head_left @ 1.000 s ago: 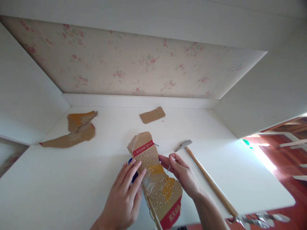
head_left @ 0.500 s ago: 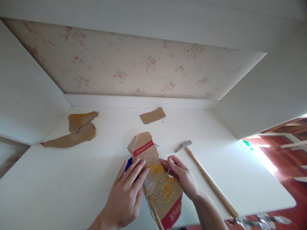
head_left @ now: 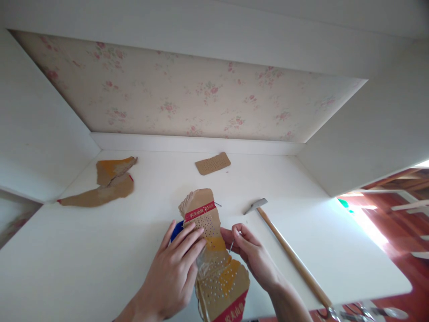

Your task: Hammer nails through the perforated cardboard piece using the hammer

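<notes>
Under the spread fingers of my left hand (head_left: 172,268) lies a torn piece of cardboard (head_left: 214,257), pierced with many small holes and marked with red printed bands and yellow patches. Part of a blue object (head_left: 176,230) shows beneath its left side, mostly hidden. My right hand (head_left: 253,250) pinches a thin metal nail (head_left: 231,246) between thumb and fingers, with the nail's lower end at the cardboard's right edge. A second thin nail-like piece (head_left: 217,204) sticks out past the upper right edge of the cardboard.
To the right lies a hammer (head_left: 291,250) with a long wooden handle. A small perforated cardboard piece (head_left: 213,163) rests near the back, and torn cardboard scraps (head_left: 110,190) lie at the left. White panels border the white table (head_left: 83,259). Metal items (head_left: 365,311) sit at the lower right.
The cardboard has shifted slightly left and down in view. My right hand has moved a little left with the nail, which tilts more. My left hand stays on the cardboard.
</notes>
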Demonstrator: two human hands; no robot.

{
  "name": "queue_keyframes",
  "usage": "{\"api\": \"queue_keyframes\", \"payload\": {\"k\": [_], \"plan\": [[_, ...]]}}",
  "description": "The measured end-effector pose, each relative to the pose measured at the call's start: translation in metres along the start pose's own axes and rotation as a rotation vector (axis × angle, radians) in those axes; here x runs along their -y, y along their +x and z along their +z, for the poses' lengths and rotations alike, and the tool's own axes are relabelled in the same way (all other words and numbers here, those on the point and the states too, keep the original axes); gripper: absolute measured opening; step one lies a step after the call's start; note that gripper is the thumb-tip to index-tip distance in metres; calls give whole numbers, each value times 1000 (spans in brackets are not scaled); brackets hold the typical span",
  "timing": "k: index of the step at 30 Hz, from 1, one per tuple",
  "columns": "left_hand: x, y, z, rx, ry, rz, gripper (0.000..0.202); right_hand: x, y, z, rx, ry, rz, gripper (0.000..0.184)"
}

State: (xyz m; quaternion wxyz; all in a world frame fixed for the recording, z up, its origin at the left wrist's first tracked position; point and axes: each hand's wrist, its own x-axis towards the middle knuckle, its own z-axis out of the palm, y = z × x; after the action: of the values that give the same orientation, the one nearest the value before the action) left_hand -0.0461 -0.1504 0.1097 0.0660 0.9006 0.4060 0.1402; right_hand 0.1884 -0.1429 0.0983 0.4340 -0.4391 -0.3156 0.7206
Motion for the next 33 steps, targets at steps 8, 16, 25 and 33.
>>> {"api": "queue_keyframes", "payload": {"k": [8, 16, 25, 33], "plan": [[-34, 30, 6, -165, -96, -63, 38, 3, 11, -4, -329, -388, -410, 18], [-41, 37, 20, -177, -139, -116, 34, 8, 27, 16, -274, -767, -450, 15], [-41, 35, 20, -168, -212, -128, 33, 3, 35, 18, -221, -957, -557, 15], [-38, 40, 22, -206, -248, -131, 32, 4, 37, 20, -193, -956, -561, 14]]}}
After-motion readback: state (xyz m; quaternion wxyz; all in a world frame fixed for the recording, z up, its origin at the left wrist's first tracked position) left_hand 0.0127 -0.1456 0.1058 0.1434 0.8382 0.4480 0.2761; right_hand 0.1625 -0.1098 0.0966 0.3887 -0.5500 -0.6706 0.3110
